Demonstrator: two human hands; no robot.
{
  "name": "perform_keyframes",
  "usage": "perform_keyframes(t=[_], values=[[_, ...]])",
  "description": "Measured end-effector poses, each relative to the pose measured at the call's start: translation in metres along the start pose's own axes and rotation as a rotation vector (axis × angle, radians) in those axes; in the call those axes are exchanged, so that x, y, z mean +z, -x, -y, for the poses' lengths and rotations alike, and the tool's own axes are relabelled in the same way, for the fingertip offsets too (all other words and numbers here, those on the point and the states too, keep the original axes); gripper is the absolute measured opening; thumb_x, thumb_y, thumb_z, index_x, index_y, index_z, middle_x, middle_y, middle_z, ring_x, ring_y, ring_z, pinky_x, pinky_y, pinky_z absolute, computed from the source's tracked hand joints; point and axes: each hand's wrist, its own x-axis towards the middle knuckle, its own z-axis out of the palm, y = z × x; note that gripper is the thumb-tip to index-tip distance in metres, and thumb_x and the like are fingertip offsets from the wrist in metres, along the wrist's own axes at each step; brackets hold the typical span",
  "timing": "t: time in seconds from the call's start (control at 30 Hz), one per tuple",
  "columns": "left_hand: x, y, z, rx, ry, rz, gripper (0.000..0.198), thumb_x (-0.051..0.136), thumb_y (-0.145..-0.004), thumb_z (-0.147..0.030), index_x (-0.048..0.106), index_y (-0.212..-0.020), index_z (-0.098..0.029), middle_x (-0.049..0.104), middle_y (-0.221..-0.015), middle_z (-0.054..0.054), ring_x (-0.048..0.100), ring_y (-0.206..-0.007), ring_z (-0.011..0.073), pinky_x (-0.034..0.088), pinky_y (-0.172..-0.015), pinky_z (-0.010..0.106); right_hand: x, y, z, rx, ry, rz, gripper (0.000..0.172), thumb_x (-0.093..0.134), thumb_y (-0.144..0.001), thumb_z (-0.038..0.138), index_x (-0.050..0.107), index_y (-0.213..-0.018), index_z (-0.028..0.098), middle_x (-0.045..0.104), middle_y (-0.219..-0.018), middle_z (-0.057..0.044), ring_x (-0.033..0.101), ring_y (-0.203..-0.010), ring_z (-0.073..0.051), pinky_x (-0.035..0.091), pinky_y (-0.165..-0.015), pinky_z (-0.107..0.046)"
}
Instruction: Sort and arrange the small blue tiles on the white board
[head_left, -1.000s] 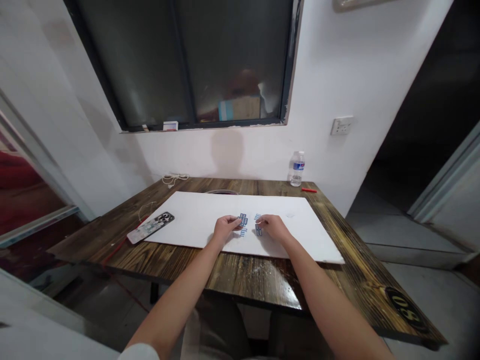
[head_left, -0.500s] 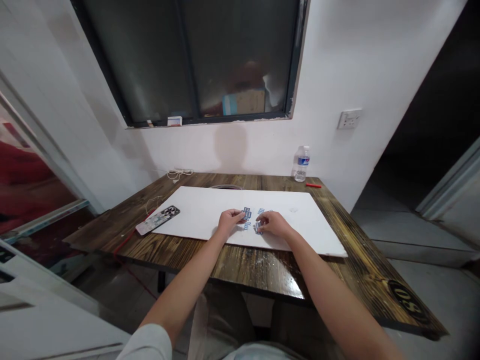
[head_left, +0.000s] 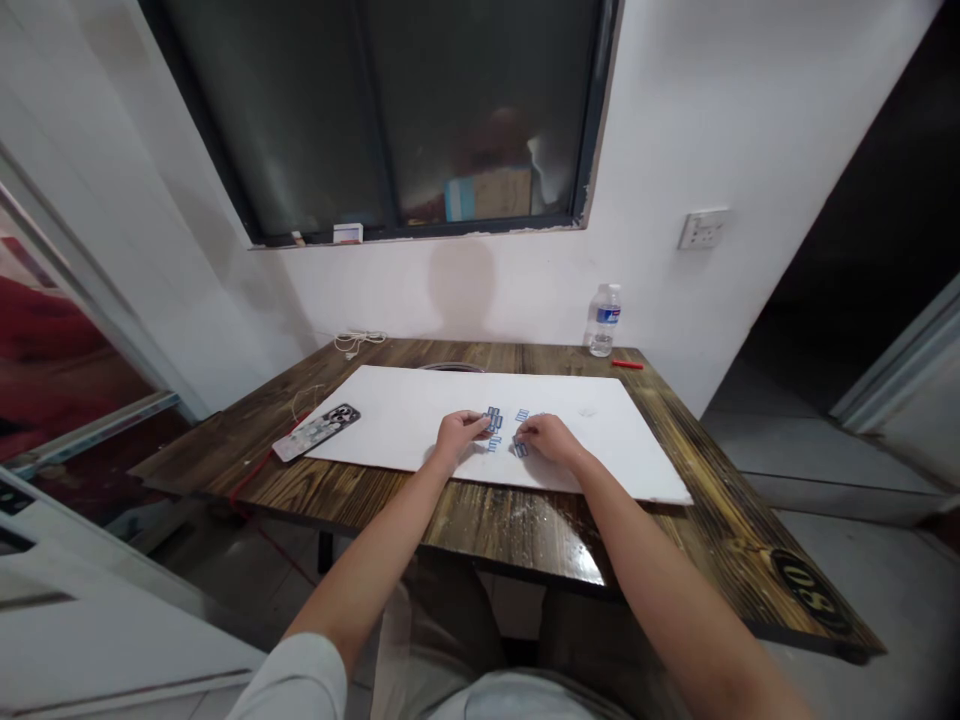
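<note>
Several small blue-and-white pieces (head_left: 520, 414) lie grouped on a large white sheet (head_left: 405, 420) spread over a dark wooden table (head_left: 525, 535). My left hand (head_left: 459, 434) rests on the sheet with its fingers curled, pinching one of the blue pieces (head_left: 493, 420) at the group's left side. My right hand (head_left: 546, 437) sits just to the right, fingers curled onto another blue piece (head_left: 518, 448) at the group's near edge. The two hands are a few centimetres apart. The pieces are too small to name.
A phone (head_left: 316, 431) lies at the sheet's left edge beside a red cable (head_left: 247, 480). A white cable (head_left: 358, 342) lies coiled at the back left. A water bottle (head_left: 603, 320) and a red pen (head_left: 626, 364) stand at the back right. A window (head_left: 390, 110) fills the wall behind.
The view has pulled back and tilted slightly, showing more of my lap. Both hands stay on the blue pieces, shifting them only a little.
</note>
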Motion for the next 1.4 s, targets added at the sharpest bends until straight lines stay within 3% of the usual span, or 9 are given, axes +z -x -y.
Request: perform_keyframes(t=[0.27, 0.5, 0.67, 0.8, 1.0, 1.2, 1.4], values=[[0.000, 0.000, 0.000, -0.001, 0.006, 0.001, 0.045, 0.088, -0.048, -0.038, 0.066, -0.073, -0.009, 0.070, -0.067, 0.007, 0.067, -0.057, 0.0166, 0.058, -0.063, 0.032, -0.001, 0.004, -0.004, -0.026, 0.087, -0.085, 0.023, 0.055, -0.078, 0.014, 0.076, -0.086, 0.022, 0.075, -0.086, -0.003, 0.067, -0.082, -0.019, 0.047, -0.077, -0.026], [-0.001, 0.000, 0.000, 0.004, -0.013, 0.012, 0.044, 0.088, -0.050, -0.039, 0.067, -0.074, -0.009, 0.071, -0.068, 0.008, 0.067, -0.058, 0.0165, 0.058, -0.064, 0.032, -0.005, 0.006, 0.004, -0.123, 0.243, -0.116, 0.022, 0.056, -0.076, 0.008, 0.075, -0.077, 0.021, 0.073, -0.088, -0.005, 0.065, -0.082, -0.018, 0.045, -0.078, -0.025], [-0.001, 0.002, -0.001, 0.003, -0.015, 0.005, 0.041, 0.087, -0.052, -0.037, 0.067, -0.075, -0.009, 0.071, -0.069, 0.008, 0.067, -0.060, 0.0171, 0.058, -0.067, 0.034, -0.009, 0.004, 0.004, -0.135, 0.110, -0.113, 0.018, 0.058, -0.073, 0.009, 0.073, -0.074, 0.019, 0.072, -0.081, -0.004, 0.062, -0.074, -0.016, 0.045, -0.073, -0.026], [0.000, 0.004, -0.003, 0.001, -0.019, 0.003, 0.042, 0.087, -0.050, -0.037, 0.067, -0.074, -0.010, 0.071, -0.070, 0.007, 0.067, -0.060, 0.0174, 0.058, -0.066, 0.034, -0.012, 0.002, 0.006, -0.085, -0.098, -0.132, 0.009, 0.064, -0.075, 0.023, 0.072, -0.076, 0.019, 0.072, -0.074, -0.001, 0.060, -0.067, -0.015, 0.044, -0.065, -0.025], [0.004, 0.009, -0.006, 0.009, -0.049, 0.028, 0.046, 0.087, -0.046, -0.044, 0.069, -0.072, -0.010, 0.071, -0.068, 0.007, 0.066, -0.059, 0.0161, 0.056, -0.063, 0.030, 0.001, 0.001, 0.014, -0.108, -0.330, -0.193, 0.018, 0.068, -0.073, 0.037, 0.071, -0.076, 0.019, 0.071, -0.072, -0.002, 0.060, -0.064, -0.015, 0.043, -0.060, -0.025], [0.006, 0.014, -0.011, 0.017, -0.081, 0.112, 0.046, 0.087, -0.046, -0.046, 0.070, -0.069, -0.010, 0.071, -0.066, 0.009, 0.065, -0.059, 0.0170, 0.056, -0.066, 0.032, 0.005, 0.003, 0.018, -0.256, -0.141, -0.354, 0.016, 0.064, -0.080, 0.035, 0.070, -0.076, 0.021, 0.070, -0.073, -0.003, 0.059, -0.067, -0.016, 0.045, -0.066, -0.028], [0.005, 0.014, -0.010, 0.020, -0.123, 0.161, 0.042, 0.085, -0.050, -0.045, 0.071, -0.068, -0.010, 0.070, -0.063, 0.009, 0.066, -0.059, 0.0180, 0.055, -0.066, 0.032, 0.000, 0.007, 0.023, -0.352, 0.038, -0.352, 0.013, 0.059, -0.086, 0.028, 0.069, -0.080, 0.022, 0.069, -0.078, -0.004, 0.058, -0.074, -0.017, 0.046, -0.072, -0.030]])
